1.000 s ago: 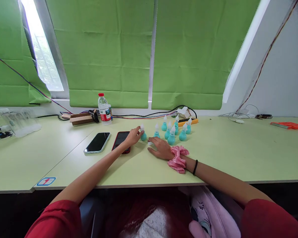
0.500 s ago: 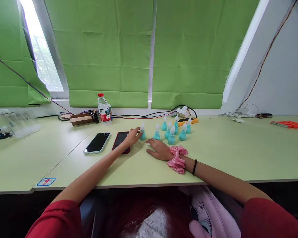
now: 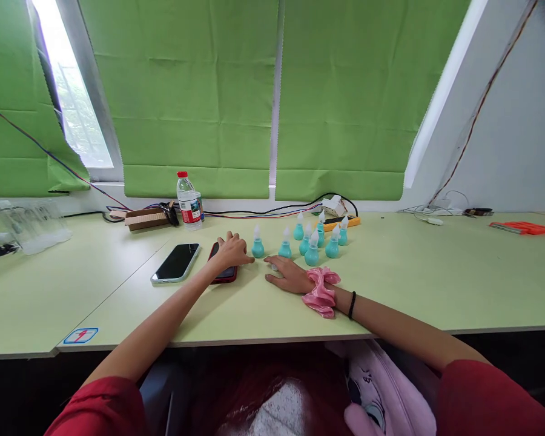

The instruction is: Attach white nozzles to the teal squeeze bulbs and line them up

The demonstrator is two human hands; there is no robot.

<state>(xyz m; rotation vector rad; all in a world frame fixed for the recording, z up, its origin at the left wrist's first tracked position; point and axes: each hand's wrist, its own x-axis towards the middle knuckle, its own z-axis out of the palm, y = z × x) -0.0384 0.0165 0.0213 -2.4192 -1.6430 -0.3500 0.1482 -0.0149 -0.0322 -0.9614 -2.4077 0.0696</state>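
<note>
My left hand (image 3: 231, 251) hovers over or rests on a red-cased phone (image 3: 226, 275), hiding much of it. Its thumb points right, apart from the fingers, and I see nothing held. Just right of it stands a small teal bulb-shaped light with a white flame-shaped tip (image 3: 257, 247), upright and untouched. My right hand (image 3: 289, 276) lies on the table with its fingers stretched left. A small whitish piece (image 3: 274, 267) shows by its fingers; what it is, I cannot make out. Behind that hand stands another teal light (image 3: 285, 247), with several more (image 3: 312, 254) grouped to the right.
A phone in a pale case (image 3: 176, 264) lies at left. Along the back are a water bottle (image 3: 189, 204), an open cardboard box (image 3: 149, 218), cables and a yellow-and-black device (image 3: 345, 223). Clear plastic cups (image 3: 36, 227) lie far left, an orange tool (image 3: 524, 227) far right.
My left hand has let go of the teal light and drawn back left over the red-cased phone. The light stands by itself. My right hand has hardly moved.
</note>
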